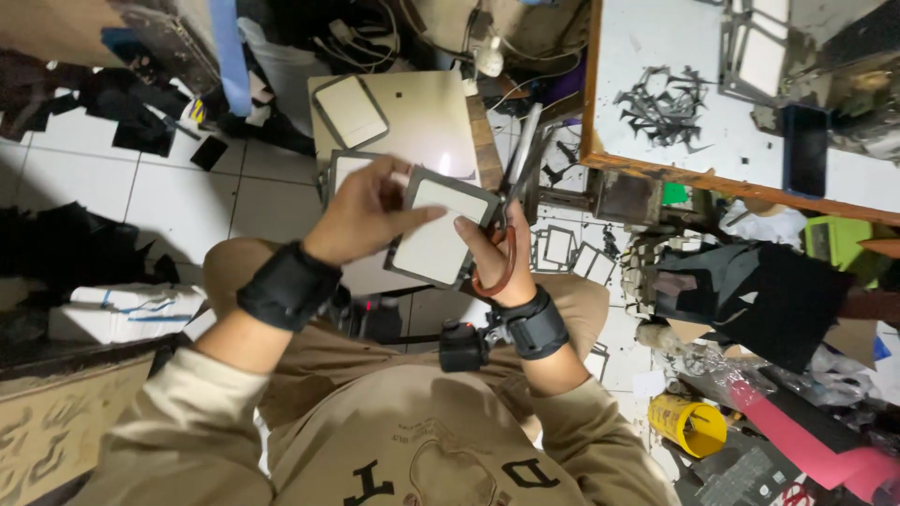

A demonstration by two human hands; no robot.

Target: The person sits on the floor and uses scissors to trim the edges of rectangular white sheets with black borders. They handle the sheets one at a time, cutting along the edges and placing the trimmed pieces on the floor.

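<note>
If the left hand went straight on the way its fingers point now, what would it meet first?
Probably the right hand with the scissors: the left hand points rightward across the grey-framed white panel it holds. Depth is unclear.

left hand point(361, 217) grips grey-framed card point(439, 232) | right hand point(492, 258) holds scissors point(514, 183) | beige board point(403, 117) beneath

White tiled floor point(187, 192), wooden-edged table point(656, 169)

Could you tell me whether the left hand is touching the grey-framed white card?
Touching. The head view shows the left hand with fingers laid flat across the grey-framed white card, no gap between them.
</note>
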